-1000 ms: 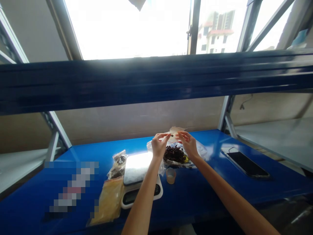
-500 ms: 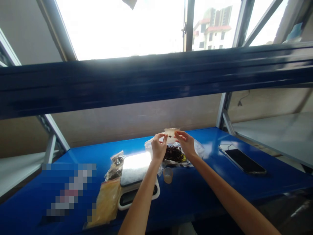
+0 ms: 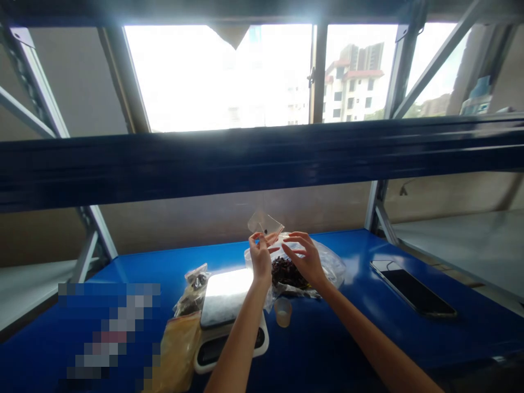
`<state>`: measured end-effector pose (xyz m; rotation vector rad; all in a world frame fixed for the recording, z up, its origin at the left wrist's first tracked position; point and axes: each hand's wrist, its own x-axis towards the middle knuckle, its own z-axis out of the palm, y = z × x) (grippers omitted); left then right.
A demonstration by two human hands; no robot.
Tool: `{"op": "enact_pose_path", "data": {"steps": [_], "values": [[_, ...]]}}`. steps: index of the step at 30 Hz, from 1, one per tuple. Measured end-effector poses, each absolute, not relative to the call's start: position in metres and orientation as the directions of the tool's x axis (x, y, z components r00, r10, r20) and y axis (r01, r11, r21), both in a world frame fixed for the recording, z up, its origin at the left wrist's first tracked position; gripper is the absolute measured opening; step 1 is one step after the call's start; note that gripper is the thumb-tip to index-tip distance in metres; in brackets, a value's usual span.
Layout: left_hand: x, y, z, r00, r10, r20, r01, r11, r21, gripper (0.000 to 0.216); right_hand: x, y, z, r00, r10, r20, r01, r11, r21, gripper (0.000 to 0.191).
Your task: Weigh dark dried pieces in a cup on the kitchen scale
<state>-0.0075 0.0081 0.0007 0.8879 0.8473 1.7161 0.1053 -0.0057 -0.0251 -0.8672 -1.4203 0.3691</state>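
A small clear plastic bag (image 3: 266, 222), with a tiny dark spot on or in it, is pinched in my left hand (image 3: 261, 259). My right hand (image 3: 306, 256) is just to its right, fingers spread, and holds nothing that I can see. Below and behind both hands lies a larger clear bag (image 3: 333, 265), spread open around a heap of dark dried pieces (image 3: 286, 273). A little translucent cup (image 3: 283, 312) stands in front of the heap. Left of my left forearm is a white scale (image 3: 227, 297) with a shiny plate, partly covered by the forearm.
Beside the scale lie a bag of yellowish material (image 3: 176, 349) and a small bag of dark bits (image 3: 194, 289). A phone (image 3: 413, 289) rests on the blue shelf (image 3: 347, 349) at right. A blue beam (image 3: 262, 164) crosses above the hands. A blurred-out object is at left.
The small bag has moved left and tilted, now in my left hand alone. My right hand has let go and its fingers have spread. The view has tipped upward.
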Motion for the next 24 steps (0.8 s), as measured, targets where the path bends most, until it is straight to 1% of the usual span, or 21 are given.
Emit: {"op": "enact_pose_path", "data": {"steps": [2,6,9,13,19,24], "values": [[-0.006,0.006,0.001,-0.227,0.959,0.173,-0.43,-0.258,0.865,0.01,0.106,-0.005,-0.026,0.158,0.698,0.699,0.269,0.65,-0.71,0.025],[-0.004,0.002,0.001,-0.135,0.977,0.163,-0.425,-0.206,0.882,0.01,0.109,-0.001,-0.029,0.195,0.69,0.697,0.292,0.638,-0.713,0.022],[-0.003,0.0,0.002,-0.097,0.981,0.171,-0.405,-0.196,0.893,0.01,0.112,0.002,-0.031,0.227,0.656,0.72,0.361,0.63,-0.688,0.02],[-0.002,-0.004,0.005,-0.06,0.986,0.154,-0.401,-0.165,0.901,0.012,0.115,0.003,-0.031,0.225,0.618,0.753,0.439,0.626,-0.645,0.018],[0.0,-0.006,0.007,0.018,0.982,0.189,-0.426,-0.163,0.89,0.028,0.116,0.006,-0.034,0.226,0.59,0.775,0.442,0.647,-0.621,0.021],[0.001,-0.007,0.007,0.053,0.984,0.171,-0.416,-0.134,0.899,0.036,0.116,0.009,-0.037,0.166,0.582,0.796,0.449,0.674,-0.586,0.027]]}}
